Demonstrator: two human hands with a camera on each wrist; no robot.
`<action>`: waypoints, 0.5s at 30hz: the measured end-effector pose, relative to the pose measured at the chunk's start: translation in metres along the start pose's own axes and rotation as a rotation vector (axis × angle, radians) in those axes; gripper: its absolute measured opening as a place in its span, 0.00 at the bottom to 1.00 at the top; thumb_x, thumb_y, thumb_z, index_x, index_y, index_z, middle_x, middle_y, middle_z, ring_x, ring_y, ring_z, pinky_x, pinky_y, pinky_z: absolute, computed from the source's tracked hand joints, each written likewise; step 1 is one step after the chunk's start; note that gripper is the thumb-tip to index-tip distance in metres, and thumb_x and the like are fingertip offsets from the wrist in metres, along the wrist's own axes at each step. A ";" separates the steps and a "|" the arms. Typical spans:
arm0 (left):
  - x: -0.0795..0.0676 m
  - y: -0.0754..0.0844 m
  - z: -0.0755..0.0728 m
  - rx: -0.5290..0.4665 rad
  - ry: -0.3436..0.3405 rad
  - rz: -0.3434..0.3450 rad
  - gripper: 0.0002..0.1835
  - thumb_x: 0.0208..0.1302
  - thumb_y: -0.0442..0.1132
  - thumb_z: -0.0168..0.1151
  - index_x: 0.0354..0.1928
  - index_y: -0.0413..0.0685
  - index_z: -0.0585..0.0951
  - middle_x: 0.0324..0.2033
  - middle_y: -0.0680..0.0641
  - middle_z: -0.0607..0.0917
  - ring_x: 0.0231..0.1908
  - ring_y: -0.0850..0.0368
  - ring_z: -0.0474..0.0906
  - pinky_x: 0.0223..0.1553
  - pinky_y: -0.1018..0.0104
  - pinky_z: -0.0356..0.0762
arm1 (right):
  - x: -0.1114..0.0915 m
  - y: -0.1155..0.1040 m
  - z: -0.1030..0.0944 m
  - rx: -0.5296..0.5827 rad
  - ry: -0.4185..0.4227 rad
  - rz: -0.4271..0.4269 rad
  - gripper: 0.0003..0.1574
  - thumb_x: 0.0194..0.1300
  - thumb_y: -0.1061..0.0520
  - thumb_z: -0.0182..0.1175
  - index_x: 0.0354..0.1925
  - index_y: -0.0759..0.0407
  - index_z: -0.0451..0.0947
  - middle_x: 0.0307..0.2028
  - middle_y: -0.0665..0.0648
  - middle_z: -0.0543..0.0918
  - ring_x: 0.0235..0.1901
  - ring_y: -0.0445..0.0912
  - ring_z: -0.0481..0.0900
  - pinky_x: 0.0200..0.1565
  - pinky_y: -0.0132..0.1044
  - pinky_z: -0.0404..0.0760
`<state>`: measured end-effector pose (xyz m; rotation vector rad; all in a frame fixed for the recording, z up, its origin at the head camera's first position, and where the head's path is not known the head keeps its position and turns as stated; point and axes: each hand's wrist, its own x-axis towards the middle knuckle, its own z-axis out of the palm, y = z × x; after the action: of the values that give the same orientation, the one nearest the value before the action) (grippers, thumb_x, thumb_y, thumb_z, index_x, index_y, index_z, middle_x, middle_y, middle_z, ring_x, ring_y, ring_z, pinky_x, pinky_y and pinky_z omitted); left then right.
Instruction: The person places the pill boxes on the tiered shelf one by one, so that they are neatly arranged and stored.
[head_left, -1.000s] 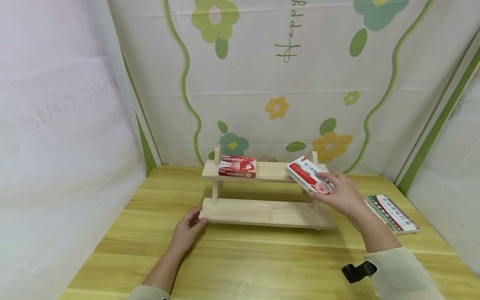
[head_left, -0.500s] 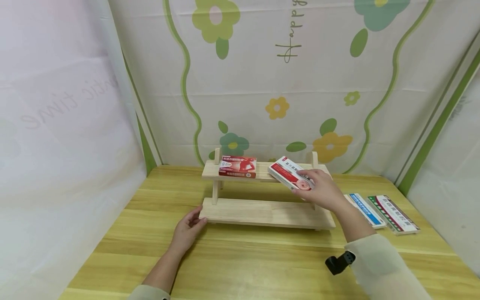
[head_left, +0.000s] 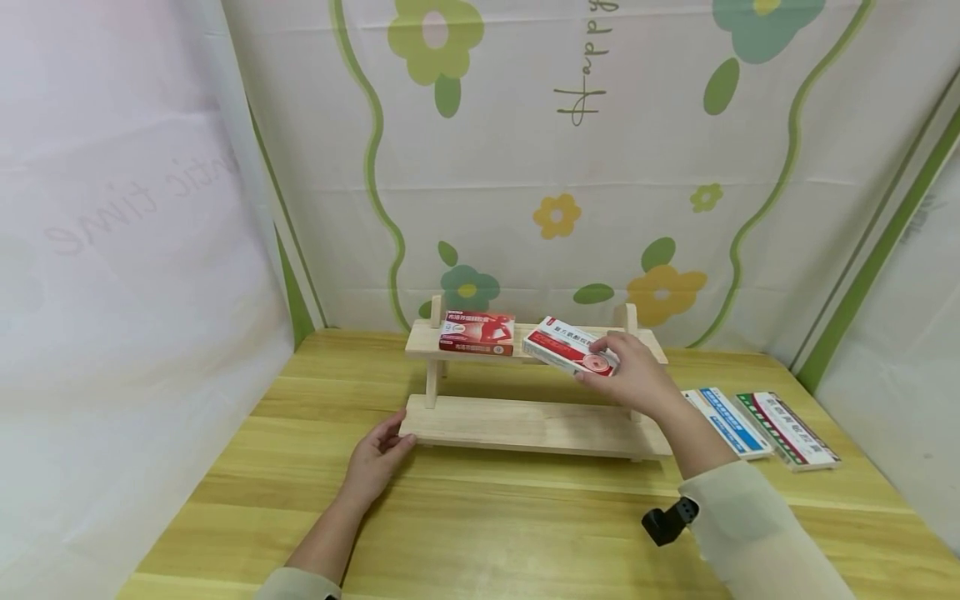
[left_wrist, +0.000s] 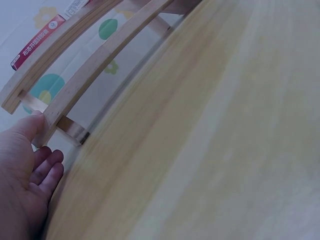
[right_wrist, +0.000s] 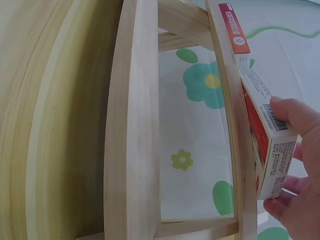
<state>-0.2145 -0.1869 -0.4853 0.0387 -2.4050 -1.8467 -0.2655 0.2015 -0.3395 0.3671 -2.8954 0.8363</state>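
A two-tier wooden shelf (head_left: 536, 423) stands on the table. Its lower board's left end sits between the thumb and curled fingers of my left hand (head_left: 372, 467), and the left wrist view shows the thumb against that end. My right hand (head_left: 636, 375) pinches a white and red medicine box (head_left: 566, 343) by its right end, at the upper tier. That box is turned slightly askew, and its far end is close to the red medicine box (head_left: 477, 332) on the tier's left part. In the right wrist view, the held box (right_wrist: 270, 135) shows its barcode side.
Right of the shelf, a blue and white medicine box (head_left: 727, 423) and a green and white one (head_left: 789, 429) lie on the wooden table (head_left: 480, 525). A flower-printed cloth (head_left: 480, 167) hangs behind the shelf, with cloth at both sides too.
My right hand has moved left with the white and red box, bringing it beside the red box and turning it straighter. The blue box has come into sight. My left hand stays put.
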 end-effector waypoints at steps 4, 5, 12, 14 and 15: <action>0.000 0.001 0.000 0.006 0.002 0.005 0.29 0.66 0.40 0.64 0.68 0.43 0.70 0.63 0.37 0.76 0.54 0.50 0.77 0.47 0.82 0.73 | -0.002 0.003 0.000 -0.033 0.026 0.001 0.39 0.59 0.34 0.66 0.59 0.56 0.75 0.71 0.70 0.59 0.68 0.70 0.56 0.61 0.71 0.63; 0.000 0.002 0.000 0.007 0.002 0.005 0.29 0.66 0.40 0.64 0.68 0.43 0.70 0.63 0.37 0.76 0.54 0.50 0.77 0.47 0.82 0.73 | -0.003 0.003 0.000 -0.044 0.035 0.004 0.40 0.59 0.33 0.65 0.60 0.55 0.75 0.71 0.70 0.59 0.68 0.70 0.55 0.61 0.71 0.62; -0.001 0.003 0.000 0.000 0.002 0.007 0.29 0.66 0.40 0.64 0.68 0.42 0.71 0.61 0.37 0.77 0.52 0.53 0.77 0.47 0.81 0.73 | -0.008 0.009 0.001 -0.089 0.112 0.002 0.38 0.60 0.32 0.64 0.60 0.52 0.78 0.67 0.69 0.63 0.65 0.67 0.60 0.59 0.67 0.65; -0.001 0.003 0.000 -0.003 0.001 0.007 0.29 0.66 0.40 0.64 0.68 0.42 0.71 0.62 0.37 0.77 0.53 0.52 0.77 0.47 0.81 0.73 | -0.008 0.011 0.002 -0.084 0.130 -0.008 0.36 0.61 0.35 0.65 0.60 0.54 0.78 0.64 0.68 0.66 0.62 0.65 0.63 0.58 0.65 0.68; -0.002 0.003 0.000 -0.005 0.000 0.007 0.29 0.66 0.40 0.64 0.68 0.42 0.71 0.62 0.37 0.77 0.53 0.52 0.77 0.47 0.81 0.73 | -0.008 0.012 0.002 -0.082 0.136 -0.012 0.36 0.61 0.37 0.65 0.60 0.55 0.78 0.62 0.68 0.67 0.60 0.64 0.65 0.57 0.64 0.69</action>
<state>-0.2127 -0.1860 -0.4821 0.0296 -2.3968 -1.8499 -0.2607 0.2118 -0.3490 0.3071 -2.7878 0.7091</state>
